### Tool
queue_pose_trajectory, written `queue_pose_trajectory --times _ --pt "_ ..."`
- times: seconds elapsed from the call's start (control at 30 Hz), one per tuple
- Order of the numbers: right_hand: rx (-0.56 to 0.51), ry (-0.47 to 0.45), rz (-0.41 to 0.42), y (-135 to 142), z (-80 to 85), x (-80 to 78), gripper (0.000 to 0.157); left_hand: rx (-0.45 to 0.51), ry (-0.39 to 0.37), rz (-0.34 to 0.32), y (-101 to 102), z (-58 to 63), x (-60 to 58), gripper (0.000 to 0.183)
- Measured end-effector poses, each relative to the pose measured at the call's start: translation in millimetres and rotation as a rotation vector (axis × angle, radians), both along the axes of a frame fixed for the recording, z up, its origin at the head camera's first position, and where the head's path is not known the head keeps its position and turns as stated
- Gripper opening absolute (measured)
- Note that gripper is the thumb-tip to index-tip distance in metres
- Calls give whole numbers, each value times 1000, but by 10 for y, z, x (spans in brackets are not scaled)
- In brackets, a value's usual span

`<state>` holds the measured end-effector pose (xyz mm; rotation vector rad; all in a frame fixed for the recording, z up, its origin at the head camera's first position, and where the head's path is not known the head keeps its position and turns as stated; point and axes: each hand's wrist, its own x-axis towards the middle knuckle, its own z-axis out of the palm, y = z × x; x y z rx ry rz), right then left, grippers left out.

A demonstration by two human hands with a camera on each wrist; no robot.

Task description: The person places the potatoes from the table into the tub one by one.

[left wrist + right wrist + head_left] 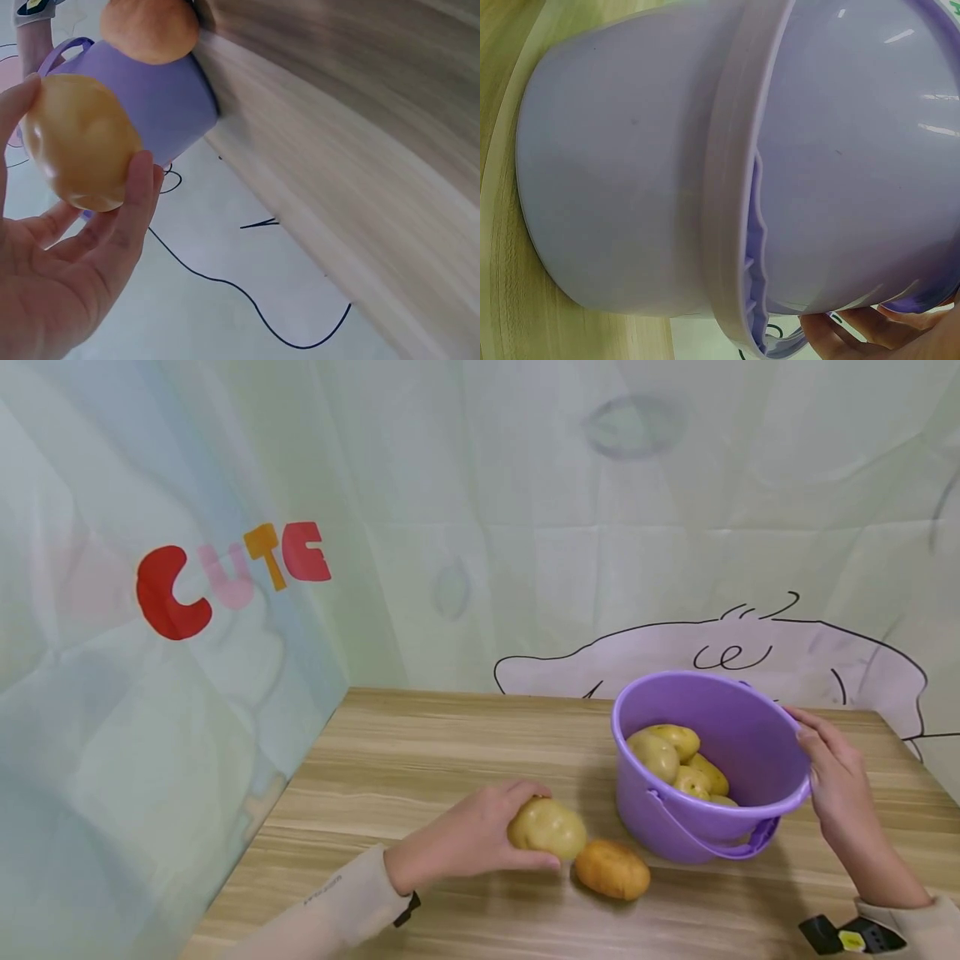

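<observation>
Some potatoes (678, 758) sit in our bucket (750, 739), gripped by our right hand (836, 785); our left hand (468, 839) grips one potato (547, 829), another (612, 869) waits.

Head view looks forward and down over the tabletop (420, 752) from above; both wrist views sit very close, all three sharing the purple bucket (742, 735).

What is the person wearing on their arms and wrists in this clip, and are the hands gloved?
Both hands are bare, no gloves or rings visible. The left hand comes out of a long beige sleeve with small faint lettering, and a black strap sits at its cuff. The right hand has a similar beige cuff, beside a black wrist device with a yellow mark.
</observation>
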<state>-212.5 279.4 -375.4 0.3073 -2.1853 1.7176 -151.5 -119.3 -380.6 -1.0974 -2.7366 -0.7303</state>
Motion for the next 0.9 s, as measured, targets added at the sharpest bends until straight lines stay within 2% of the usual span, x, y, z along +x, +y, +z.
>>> queue_pose_trajectory --times 0.23,0.47,0.67,0.9 --pt "-80 15 31 -6 4 0 33 11 35 4 -3 88 -37 68" --pt "-44 24 9 -13 3 3 34 2 53 20 22 137 -60 68" --pt "-85 41 24 -24 1 1 33 33 65 33 60 190 -65 70" --pt "-74 38 24 -19 3 -3 33 104 174 26 125 231 -102 66"
